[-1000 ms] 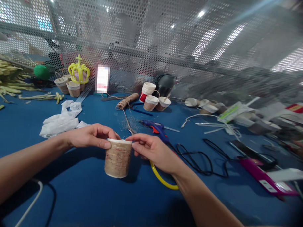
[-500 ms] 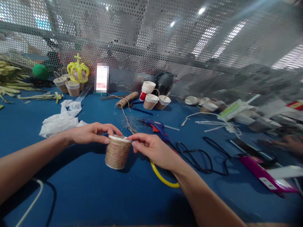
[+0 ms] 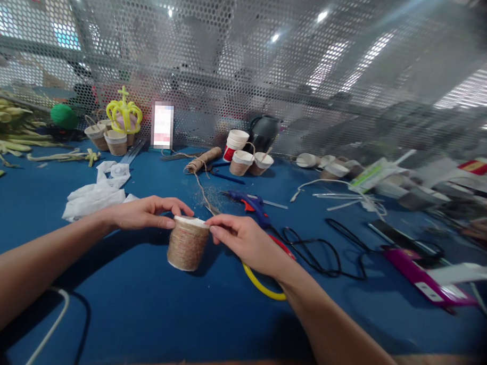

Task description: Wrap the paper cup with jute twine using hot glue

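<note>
1. Jute-coloured twine is wound around a paper cup, and only its white rim is left bare. The cup is seen in the middle part of the blue worktop, rather towards the near edge, and it is a little tilted.
2. The rim is gripped on its left side by the left hand, whose fingers are closed over it from above.
3. The right side of the rim is pinched by the right hand, with thumb and forefinger pressed shut on it.
4. A thin strand is led from a spool near the far edge down to this pinch. Whether it is held between the fingers cannot be told.
5. A blue glue gun is lying just behind the right hand, and a yellow ring is partly covered by the right wrist.
6. A black cable is spread towards the right edge, and a white plastic bag is lying beyond the left forearm.
</note>
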Tool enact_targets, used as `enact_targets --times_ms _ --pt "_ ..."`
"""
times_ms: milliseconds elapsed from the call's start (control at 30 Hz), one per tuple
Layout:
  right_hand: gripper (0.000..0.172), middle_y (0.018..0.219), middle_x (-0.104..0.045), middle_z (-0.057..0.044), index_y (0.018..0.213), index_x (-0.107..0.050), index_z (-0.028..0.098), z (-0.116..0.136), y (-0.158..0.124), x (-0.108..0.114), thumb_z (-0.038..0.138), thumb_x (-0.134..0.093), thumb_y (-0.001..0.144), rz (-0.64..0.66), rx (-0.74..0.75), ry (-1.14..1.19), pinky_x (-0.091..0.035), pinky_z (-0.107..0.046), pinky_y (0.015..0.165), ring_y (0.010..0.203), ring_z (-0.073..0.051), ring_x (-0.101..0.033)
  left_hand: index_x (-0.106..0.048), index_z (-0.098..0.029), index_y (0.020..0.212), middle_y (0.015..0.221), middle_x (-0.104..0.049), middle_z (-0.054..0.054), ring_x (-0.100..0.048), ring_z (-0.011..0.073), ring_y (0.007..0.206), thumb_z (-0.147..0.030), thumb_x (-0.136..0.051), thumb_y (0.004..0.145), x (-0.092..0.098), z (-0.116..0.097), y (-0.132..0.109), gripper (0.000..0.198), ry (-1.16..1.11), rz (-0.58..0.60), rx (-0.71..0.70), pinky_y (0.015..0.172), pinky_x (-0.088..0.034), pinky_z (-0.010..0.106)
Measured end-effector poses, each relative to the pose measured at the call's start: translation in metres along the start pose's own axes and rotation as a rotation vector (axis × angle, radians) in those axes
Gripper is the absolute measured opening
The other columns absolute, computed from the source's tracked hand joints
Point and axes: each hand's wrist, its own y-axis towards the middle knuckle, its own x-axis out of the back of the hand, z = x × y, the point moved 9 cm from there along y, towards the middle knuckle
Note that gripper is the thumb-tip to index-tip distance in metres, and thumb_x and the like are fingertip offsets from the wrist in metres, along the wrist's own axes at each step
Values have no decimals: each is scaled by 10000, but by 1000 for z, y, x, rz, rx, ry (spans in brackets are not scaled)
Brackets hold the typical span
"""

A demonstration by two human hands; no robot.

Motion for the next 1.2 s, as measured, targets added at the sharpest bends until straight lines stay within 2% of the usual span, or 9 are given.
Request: enact_targets --times_ms 133,233,333,433,533,633,833,1000,1200 --pt "218 663 -568 6 938 -627 164 3 -1 0 219 -446 829 -16 18 -9 -370 -220 548 592 -99 -477 -531 -148 881 1245 -468 91 -449 214 1131 -218 -518 810 1 -6 -2 101 60 1 10 935 -328 331" --pt "205 658 -566 6 908 -628 161 6 -1 -1 214 -446 830 -21 21 -12 -377 -216 548 595 -99 -485 -529 -164 972 1255 -463 91 -435 222 1146 -205 -559 772 -1 -18 -3 207 111 -18 -12 940 -331 331" --pt "211 667 -574 1 923 -631 161 11 -2 -3 200 -446 829 -31 29 -9 -397 -223 573 618 -106 -508 -520 -170 1025 1196 -506 85 -442 213 1123 -232 -589 745 -4 -30 -2 295 241 -113 -33 949 -326 334" --pt "218 749 -618 -16 946 -637 172 16 -3 -3 195 -457 825 -48 38 -10 -418 -236 615 668 -119 -538 -545 -158 943 1050 -568 67 -482 204 1046 -247 -600 724 -10 -39 0 244 362 -201 -48 913 -358 331" --pt "229 821 -645 -18 969 -641 199 22 -5 -5 195 -460 828 -42 61 -9 -429 -244 646 714 -127 -557 -540 -145 806 905 -597 52 -536 180 903 -239 -576 729 -12 -40 0 126 408 -258 -23 814 -410 307" --pt "243 814 -654 -9 988 -644 215 27 -7 -6 194 -460 831 -26 73 3 -435 -240 641 709 -123 -568 -523 -141 736 867 -601 48 -550 155 811 -220 -549 735 -13 -39 -1 83 417 -266 7 755 -423 281" --pt "256 826 -665 -4 1004 -645 218 26 -8 -7 181 -473 819 -22 35 38 -442 -234 636 715 -122 -578 -521 -136 719 803 -609 43 -551 148 743 -225 -523 730 -11 -34 -2 90 392 -249 104 698 -426 261" --pt "271 791 -660 -15 1043 -627 201 21 -6 -11 219 -471 823 -15 -1 34 -439 -232 564 641 -118 -556 -532 -132 745 762 -596 22 -530 133 705 -168 -525 691 -13 -38 -3 65 403 -245 92 660 -411 238" --pt "248 952 -662 -31 1023 -628 218 27 -6 -13 222 -474 828 -44 55 19 -476 -275 693 769 -147 -600 -553 -128 751 718 -577 5 -504 115 658 -185 -519 681 -14 -37 -4 97 363 -277 119 609 -393 212"
